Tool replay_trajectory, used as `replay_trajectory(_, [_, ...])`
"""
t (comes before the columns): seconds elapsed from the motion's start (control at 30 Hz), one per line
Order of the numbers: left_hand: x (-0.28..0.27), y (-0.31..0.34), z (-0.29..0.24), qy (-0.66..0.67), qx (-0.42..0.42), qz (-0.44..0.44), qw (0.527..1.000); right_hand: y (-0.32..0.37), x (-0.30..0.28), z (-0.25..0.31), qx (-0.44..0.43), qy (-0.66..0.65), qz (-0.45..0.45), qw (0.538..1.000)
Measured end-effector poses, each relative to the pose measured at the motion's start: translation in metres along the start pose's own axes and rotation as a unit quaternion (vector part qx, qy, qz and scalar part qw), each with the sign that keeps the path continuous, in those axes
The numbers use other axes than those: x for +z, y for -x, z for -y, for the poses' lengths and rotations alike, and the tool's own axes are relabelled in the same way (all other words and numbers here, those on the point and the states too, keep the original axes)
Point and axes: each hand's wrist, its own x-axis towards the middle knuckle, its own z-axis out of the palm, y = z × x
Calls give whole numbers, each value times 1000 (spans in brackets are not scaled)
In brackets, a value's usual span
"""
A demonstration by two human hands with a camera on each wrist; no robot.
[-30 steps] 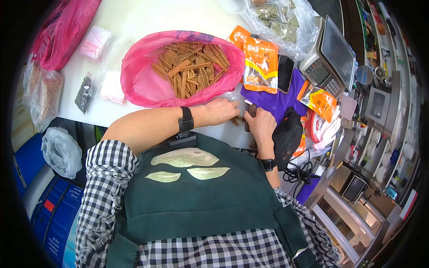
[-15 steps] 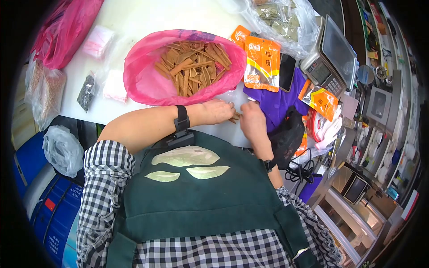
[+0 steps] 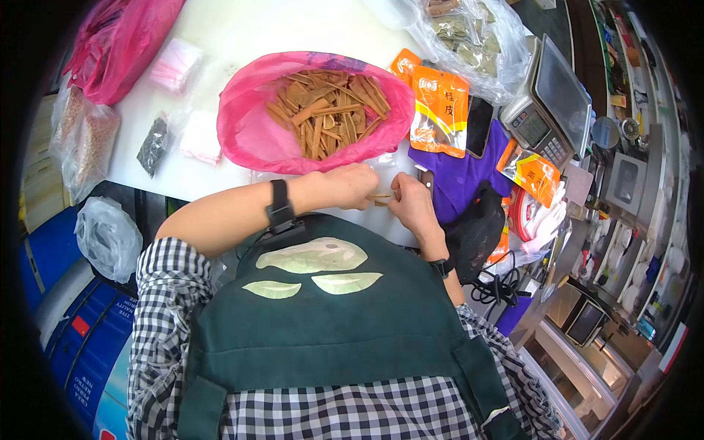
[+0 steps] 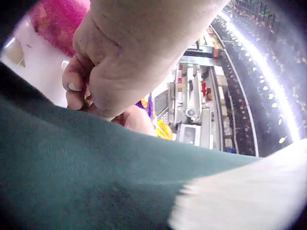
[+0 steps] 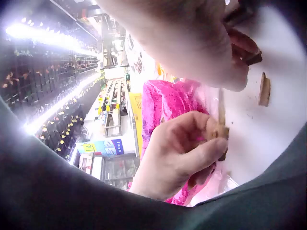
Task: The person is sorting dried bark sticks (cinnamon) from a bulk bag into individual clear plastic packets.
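In the head view, the left hand [image 3: 350, 187] and the right hand [image 3: 414, 205] meet above the near edge of the surface [image 3: 242, 29], fingers curled inward, with a thin strip of bark [image 3: 379, 196] between them. Just beyond, a pink bag [image 3: 246, 121] stands open, heaped with bark pieces [image 3: 330, 114]. Toward the right edge lie an orange packet [image 3: 438, 121], a purple cloth [image 3: 466, 172] and a scale [image 3: 535, 128]; a bag of pale grains [image 3: 84, 147] is at the left edge.

In the left wrist view, the left hand's fingers are bent; what they hold cannot be told there.

In the right wrist view, the left thumb and fingers pinch the strip, nearly closed. The right fingers curl around a darker piece [image 5: 254, 58]. A loose piece [image 5: 264, 89] lies on the surface just beside.
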Motion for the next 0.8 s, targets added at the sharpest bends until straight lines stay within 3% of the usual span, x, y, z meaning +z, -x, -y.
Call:
replay_trajectory(0.03, [-5, 8, 0, -1, -2, 1, 1000, 0, -4, 2, -1, -2, 0, 1000])
replay_trajectory(0.1, [-13, 31, 8, 98, 23, -82, 992, 2, -9, 4, -65, -20, 29, 997])
replay_trajectory(0.17, [-30, 58, 16, 202, -25, -115, 972, 4, -3, 5, -93, -35, 38, 994])
replay_trajectory(0.23, [-56, 87, 17, 316, -139, -146, 927, 5, 6, 6, -124, -47, 49, 990])
replay_trajectory(0.27, [-56, 95, 27, 316, -141, -148, 926, 4, 13, 7, -131, -25, 43, 990])
replay_trajectory(0.33, [-52, 106, 50, 420, -233, -291, 827, 4, 16, 11, -134, 5, 51, 990])
replay_trajectory(0.37, [-47, 109, 54, 421, -236, -293, 826, 3, 18, 11, -137, 5, 53, 989])
replay_trajectory(0.43, [-35, 112, 61, 355, -207, -472, 780, 4, 21, 11, -147, 45, 33, 988])
replay_trajectory(0.47, [-14, 109, 87, 187, -192, -503, 822, 5, 20, 14, -149, 46, 35, 987])
replay_trajectory(0.63, [-2, 106, 71, 190, -173, -496, 829, 2, 21, 19, -128, 79, 62, 987])
replay_trajectory(0.7, [4, 101, 75, 149, -144, -410, 888, 1, 21, 19, -148, 93, 65, 983])
replay_trajectory(0.8, [-2, 94, 64, 130, -154, -459, 865, -5, 18, 18, -169, 82, 81, 979])
